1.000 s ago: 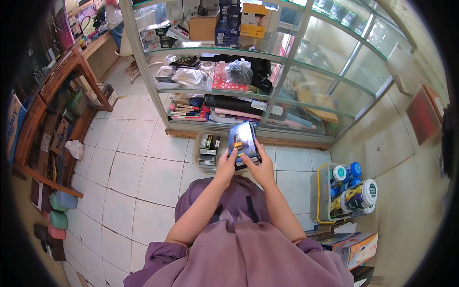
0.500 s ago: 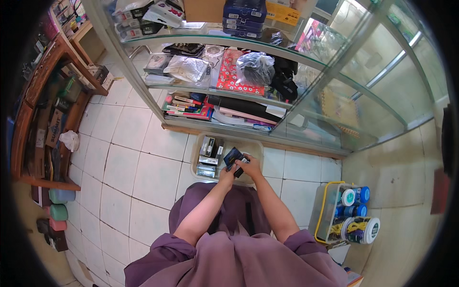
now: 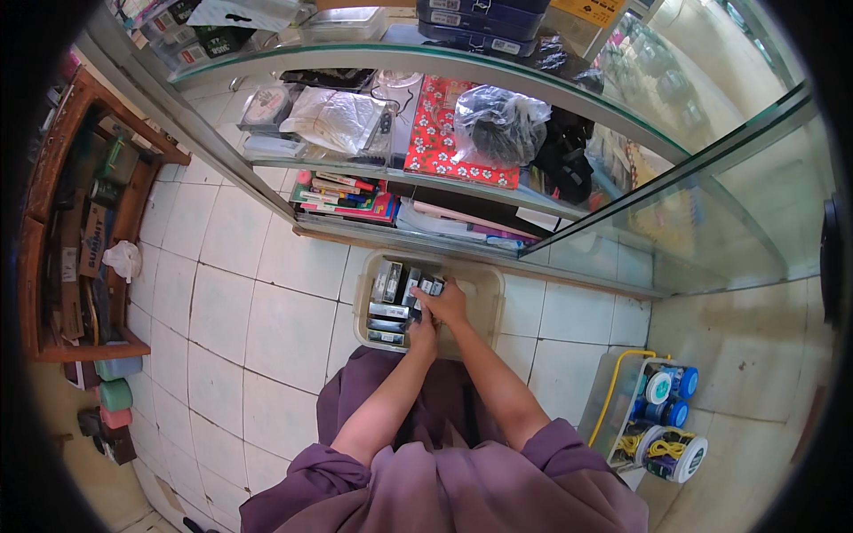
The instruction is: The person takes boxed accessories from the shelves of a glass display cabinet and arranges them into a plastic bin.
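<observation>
A pale translucent plastic bin (image 3: 484, 306) stands on the floor in front of me. Several small dark-and-silver boxes (image 3: 388, 310) are packed along its left side, some upright and some lying crosswise. Both my hands reach down into the bin beside them. My right hand (image 3: 449, 304) is closed on a small dark box (image 3: 432, 285) at the right of the row. My left hand (image 3: 424, 331) is closed just nearer to me, its fingers around the dark lower end of a box; my hands partly hide what they grip.
Beyond the bin rises a glass display case (image 3: 382, 233) with pens, packets and bags on its shelves. A wooden cabinet (image 3: 124, 342) is at the left. To the right, a clear bin with a yellow handle (image 3: 613, 391) holds several lidded jars (image 3: 689, 457).
My hands have lowered the dark boxes from above the bin into it, beside the others. My view has moved closer to the display case.
</observation>
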The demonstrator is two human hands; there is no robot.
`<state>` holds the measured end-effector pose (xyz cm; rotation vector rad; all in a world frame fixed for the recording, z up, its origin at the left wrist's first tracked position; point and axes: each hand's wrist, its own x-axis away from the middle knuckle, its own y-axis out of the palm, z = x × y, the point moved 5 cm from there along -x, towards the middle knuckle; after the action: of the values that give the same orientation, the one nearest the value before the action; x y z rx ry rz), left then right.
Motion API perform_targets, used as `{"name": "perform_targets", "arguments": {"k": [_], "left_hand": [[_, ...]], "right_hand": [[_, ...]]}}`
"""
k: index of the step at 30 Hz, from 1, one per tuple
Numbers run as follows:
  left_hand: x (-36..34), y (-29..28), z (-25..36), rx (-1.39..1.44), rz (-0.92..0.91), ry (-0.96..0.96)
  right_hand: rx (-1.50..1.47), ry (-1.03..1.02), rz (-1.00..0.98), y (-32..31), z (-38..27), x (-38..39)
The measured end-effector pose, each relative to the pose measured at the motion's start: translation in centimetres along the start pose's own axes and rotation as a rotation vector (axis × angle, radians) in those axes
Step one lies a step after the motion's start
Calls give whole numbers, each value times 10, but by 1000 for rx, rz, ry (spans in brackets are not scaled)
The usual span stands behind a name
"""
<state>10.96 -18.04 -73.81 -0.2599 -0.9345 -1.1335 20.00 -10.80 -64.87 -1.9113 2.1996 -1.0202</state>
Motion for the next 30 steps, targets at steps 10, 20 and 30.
{"name": "perform_targets", "arguments": {"k": [10,20,30], "left_hand": [[-7,14,1,77,-1,-330],[-4,16,4,143,-95,-319],[14,34,21,96,-109,-236]], "right_hand": [[1,126,14,10,43,-30],[-147,206,-197,41,72,-23],[-198,129,-158,32,73,-28]]}}
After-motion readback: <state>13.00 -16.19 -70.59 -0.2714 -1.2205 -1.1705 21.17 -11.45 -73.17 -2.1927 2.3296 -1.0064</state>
